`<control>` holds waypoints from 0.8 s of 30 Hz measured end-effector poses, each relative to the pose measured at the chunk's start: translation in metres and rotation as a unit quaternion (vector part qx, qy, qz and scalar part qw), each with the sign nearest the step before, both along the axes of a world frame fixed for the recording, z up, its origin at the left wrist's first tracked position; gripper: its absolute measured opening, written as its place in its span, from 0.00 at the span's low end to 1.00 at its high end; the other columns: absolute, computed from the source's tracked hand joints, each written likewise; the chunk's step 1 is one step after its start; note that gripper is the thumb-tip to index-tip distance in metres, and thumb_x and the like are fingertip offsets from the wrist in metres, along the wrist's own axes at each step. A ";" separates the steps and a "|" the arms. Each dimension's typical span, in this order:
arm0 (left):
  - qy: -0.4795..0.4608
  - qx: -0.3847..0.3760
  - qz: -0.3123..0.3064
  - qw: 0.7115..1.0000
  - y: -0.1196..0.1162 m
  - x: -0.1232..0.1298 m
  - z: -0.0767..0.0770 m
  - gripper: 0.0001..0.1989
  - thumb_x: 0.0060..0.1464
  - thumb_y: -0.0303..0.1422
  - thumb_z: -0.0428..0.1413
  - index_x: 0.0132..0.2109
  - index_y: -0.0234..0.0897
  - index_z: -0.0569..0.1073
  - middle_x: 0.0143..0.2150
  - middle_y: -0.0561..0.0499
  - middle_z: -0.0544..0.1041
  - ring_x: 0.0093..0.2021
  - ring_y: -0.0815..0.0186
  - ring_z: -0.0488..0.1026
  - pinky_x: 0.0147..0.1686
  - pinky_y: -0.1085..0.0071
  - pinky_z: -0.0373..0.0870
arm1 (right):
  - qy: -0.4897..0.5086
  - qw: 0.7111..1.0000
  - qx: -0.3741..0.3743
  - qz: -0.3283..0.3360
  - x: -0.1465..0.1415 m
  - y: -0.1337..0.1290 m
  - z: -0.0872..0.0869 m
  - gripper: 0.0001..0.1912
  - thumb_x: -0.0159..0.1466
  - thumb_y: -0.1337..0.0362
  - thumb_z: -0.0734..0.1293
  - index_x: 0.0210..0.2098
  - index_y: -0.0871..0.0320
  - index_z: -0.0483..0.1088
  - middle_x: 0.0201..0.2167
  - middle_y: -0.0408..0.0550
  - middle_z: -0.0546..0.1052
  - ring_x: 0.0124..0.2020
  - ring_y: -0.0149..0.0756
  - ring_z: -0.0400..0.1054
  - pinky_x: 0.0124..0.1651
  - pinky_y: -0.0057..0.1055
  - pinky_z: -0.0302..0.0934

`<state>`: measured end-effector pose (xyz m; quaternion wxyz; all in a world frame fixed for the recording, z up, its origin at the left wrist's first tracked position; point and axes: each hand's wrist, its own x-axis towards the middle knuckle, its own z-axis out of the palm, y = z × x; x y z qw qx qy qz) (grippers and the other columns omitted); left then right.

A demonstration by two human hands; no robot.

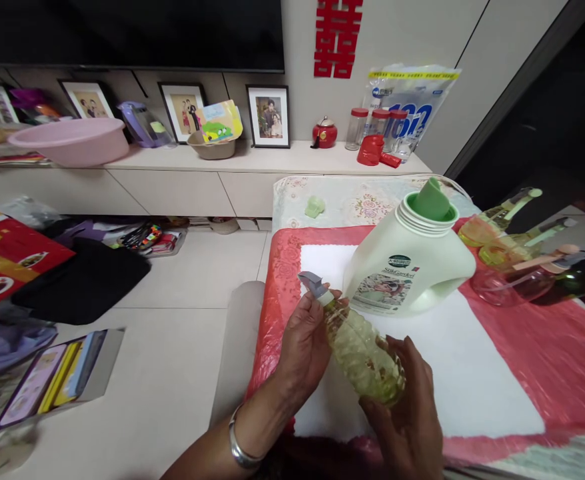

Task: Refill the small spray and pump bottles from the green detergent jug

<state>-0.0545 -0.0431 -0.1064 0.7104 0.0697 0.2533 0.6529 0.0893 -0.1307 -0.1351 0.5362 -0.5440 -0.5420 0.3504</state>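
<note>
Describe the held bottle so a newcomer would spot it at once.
On the red-covered table lies a white cloth. Above it, the left hand grips a see-through, yellow-green bottle by the neck, the right hand at its base. Its grey spout and tilt set it apart from the large, upright, opaque jug.

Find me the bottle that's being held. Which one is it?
It's the small see-through bottle with the grey top. The left hand grips its neck and the right hand its bottom end. The big pale green bottle stands on the white cloth.

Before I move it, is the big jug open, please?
The jug is open: no cap covers its threaded neck or green spout.
</note>
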 end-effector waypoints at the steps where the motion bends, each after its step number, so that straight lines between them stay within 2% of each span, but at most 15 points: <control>1: 0.002 0.007 -0.001 1.000 0.000 0.000 0.000 0.19 0.46 0.36 0.73 0.45 0.37 0.80 0.44 0.50 0.82 0.46 0.62 0.79 0.53 0.65 0.72 | -0.016 1.000 0.003 -0.005 0.003 0.000 -0.004 0.42 0.68 0.49 0.71 0.74 0.51 0.51 0.68 0.57 0.57 0.69 0.49 0.55 0.69 0.47 0.57; 2: 0.003 0.015 -0.006 1.000 0.000 0.000 0.001 0.19 0.47 0.36 0.73 0.45 0.37 0.80 0.44 0.50 0.81 0.46 0.62 0.79 0.53 0.65 0.72 | -0.007 1.000 -0.014 -0.005 0.006 0.002 -0.007 0.41 0.68 0.48 0.70 0.74 0.52 0.52 0.67 0.57 0.58 0.68 0.49 0.56 0.69 0.46 0.58; 4: 0.004 0.029 -0.019 0.999 0.000 0.000 0.002 0.17 0.49 0.36 0.72 0.45 0.38 0.80 0.44 0.50 0.81 0.47 0.62 0.79 0.52 0.65 0.73 | 0.097 0.990 -0.099 0.024 0.013 0.006 -0.011 0.39 0.71 0.44 0.66 0.74 0.53 0.53 0.68 0.58 0.58 0.66 0.51 0.61 0.62 0.44 0.66; 5: 0.004 0.035 -0.024 0.999 -0.001 0.000 0.002 0.17 0.49 0.36 0.72 0.46 0.38 0.79 0.44 0.50 0.81 0.47 0.62 0.79 0.51 0.65 0.73 | 0.178 0.970 -0.158 0.057 0.015 0.009 -0.010 0.38 0.72 0.42 0.63 0.74 0.53 0.53 0.68 0.59 0.58 0.64 0.52 0.63 0.57 0.44 0.70; 7: 0.010 0.038 -0.030 0.999 -0.001 0.000 0.003 0.19 0.48 0.37 0.72 0.46 0.39 0.79 0.44 0.50 0.81 0.46 0.62 0.79 0.50 0.64 0.73 | 0.327 0.903 -0.245 0.134 0.016 0.013 -0.004 0.41 0.72 0.35 0.57 0.74 0.52 0.51 0.69 0.61 0.55 0.61 0.55 0.65 0.49 0.47 0.73; 8: 0.013 0.035 -0.028 0.999 -0.001 0.000 0.003 0.19 0.48 0.37 0.72 0.46 0.39 0.79 0.44 0.51 0.81 0.46 0.62 0.79 0.50 0.65 0.73 | 0.370 0.877 -0.261 0.162 0.014 0.014 0.000 0.43 0.71 0.32 0.56 0.75 0.49 0.49 0.70 0.61 0.53 0.62 0.56 0.65 0.48 0.49 0.73; 9: 0.017 0.029 -0.023 0.999 -0.001 0.000 0.003 0.20 0.47 0.37 0.73 0.46 0.39 0.79 0.44 0.51 0.81 0.45 0.62 0.79 0.49 0.65 0.73 | 0.380 0.871 -0.260 0.171 0.012 0.014 0.004 0.45 0.69 0.31 0.58 0.75 0.46 0.47 0.71 0.58 0.51 0.64 0.56 0.63 0.50 0.50 0.72; 11: 0.021 0.015 -0.010 1.000 0.000 -0.001 0.003 0.21 0.45 0.37 0.74 0.46 0.39 0.79 0.44 0.51 0.81 0.45 0.62 0.79 0.49 0.65 0.73 | 0.304 0.917 -0.217 0.138 0.006 0.010 0.010 0.48 0.65 0.34 0.67 0.75 0.39 0.44 0.72 0.52 0.49 0.67 0.51 0.59 0.57 0.45 0.70; 13: 0.024 0.006 0.002 1.000 0.002 -0.003 0.002 0.21 0.44 0.35 0.74 0.46 0.39 0.80 0.45 0.51 0.81 0.45 0.62 0.79 0.50 0.65 0.73 | 0.154 0.972 -0.162 0.068 0.001 0.004 0.012 0.51 0.63 0.42 0.74 0.75 0.39 0.44 0.72 0.49 0.50 0.68 0.46 0.57 0.62 0.40 0.67; 15: 0.026 0.009 0.005 1.000 0.003 -0.003 0.002 0.21 0.44 0.35 0.74 0.46 0.40 0.80 0.45 0.51 0.82 0.46 0.63 0.79 0.51 0.66 0.72 | 0.042 0.991 -0.124 0.016 -0.001 -0.001 0.010 0.49 0.64 0.48 0.74 0.75 0.44 0.45 0.70 0.52 0.53 0.68 0.44 0.57 0.64 0.37 0.66; 16: 0.026 0.013 0.002 1.000 0.002 -0.004 0.002 0.21 0.45 0.35 0.74 0.46 0.40 0.80 0.45 0.51 0.82 0.46 0.63 0.79 0.51 0.66 0.72 | 0.028 0.993 -0.117 0.009 0.000 -0.002 0.009 0.48 0.65 0.48 0.73 0.75 0.48 0.46 0.70 0.54 0.54 0.68 0.45 0.57 0.64 0.38 0.65; 19: 0.014 0.024 -0.020 0.999 0.000 -0.004 0.004 0.20 0.45 0.35 0.73 0.46 0.39 0.80 0.44 0.50 0.82 0.47 0.61 0.79 0.51 0.65 0.72 | 0.153 0.974 -0.162 0.048 0.006 0.000 0.005 0.43 0.69 0.45 0.67 0.75 0.51 0.46 0.69 0.55 0.55 0.67 0.46 0.60 0.63 0.38 0.67; 22: 0.003 0.027 -0.033 0.999 -0.001 -0.005 0.006 0.19 0.46 0.35 0.73 0.46 0.38 0.80 0.43 0.50 0.82 0.46 0.60 0.80 0.51 0.63 0.73 | 0.312 0.896 -0.280 0.147 0.015 0.007 -0.003 0.43 0.71 0.35 0.58 0.76 0.52 0.45 0.68 0.60 0.59 0.55 0.49 0.71 0.41 0.38 0.75; 23: 0.003 0.026 -0.032 0.999 -0.001 -0.005 0.006 0.19 0.46 0.35 0.73 0.46 0.38 0.80 0.43 0.50 0.82 0.45 0.61 0.80 0.51 0.63 0.73 | 0.329 0.879 -0.299 0.173 0.017 0.009 -0.006 0.45 0.70 0.32 0.55 0.76 0.52 0.45 0.67 0.61 0.59 0.51 0.50 0.73 0.35 0.37 0.74; 24: 0.005 0.024 -0.029 0.999 -0.001 -0.005 0.006 0.20 0.47 0.36 0.73 0.46 0.37 0.80 0.43 0.50 0.82 0.45 0.61 0.80 0.51 0.64 0.73 | 0.323 0.879 -0.296 0.187 0.018 0.010 -0.010 0.48 0.69 0.30 0.55 0.76 0.53 0.44 0.67 0.63 0.59 0.49 0.50 0.73 0.32 0.37 0.73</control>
